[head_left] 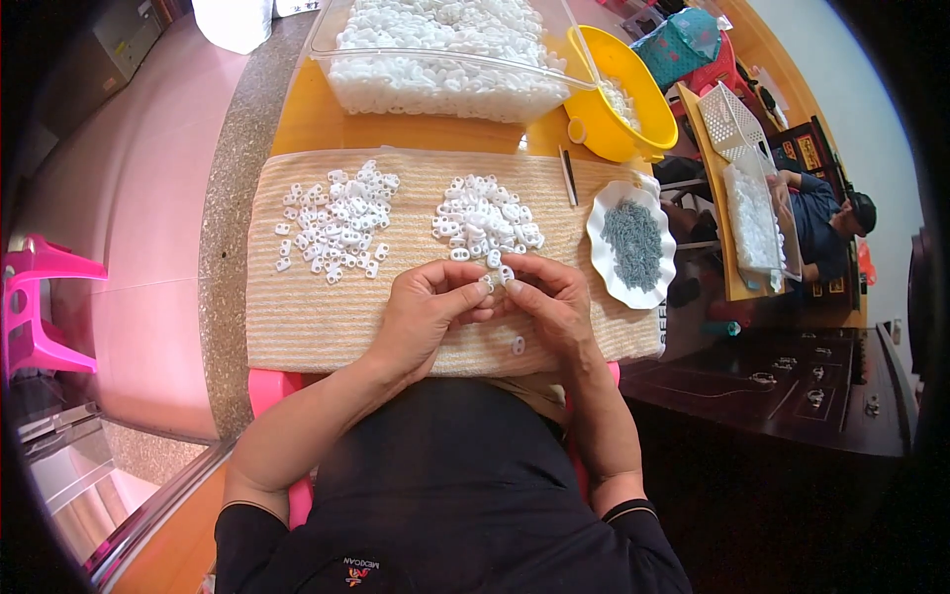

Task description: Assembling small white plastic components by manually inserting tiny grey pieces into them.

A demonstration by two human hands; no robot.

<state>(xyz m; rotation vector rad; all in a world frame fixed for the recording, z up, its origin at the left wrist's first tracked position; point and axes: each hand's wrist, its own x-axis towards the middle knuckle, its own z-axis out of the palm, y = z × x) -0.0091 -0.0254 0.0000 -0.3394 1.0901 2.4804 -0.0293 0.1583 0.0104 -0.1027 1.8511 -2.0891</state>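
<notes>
My left hand [442, 305] and my right hand [550, 302] meet at the near side of the middle pile. The left fingers pinch a small white plastic piece [486, 282], partly hidden by the fingertips. Between my right thumb and forefinger is a white two-hole plastic piece [506, 273], close to the left one. A similar loose piece [519, 346] lies below the right hand. Just beyond my fingers spreads a pile of white two-hole pieces [485, 213]. Another pile of white pieces [346, 210] lies to the left.
A striped beige towel [297, 322] covers the table. A clear tub [327, 45] of white pieces stands behind, beside a yellow basin [648, 84]. A scalloped white dish [600, 238] holds thin grey screw-like pieces. Near it lies a dark slim stick [568, 178]. Farther right, a person [821, 228] sits.
</notes>
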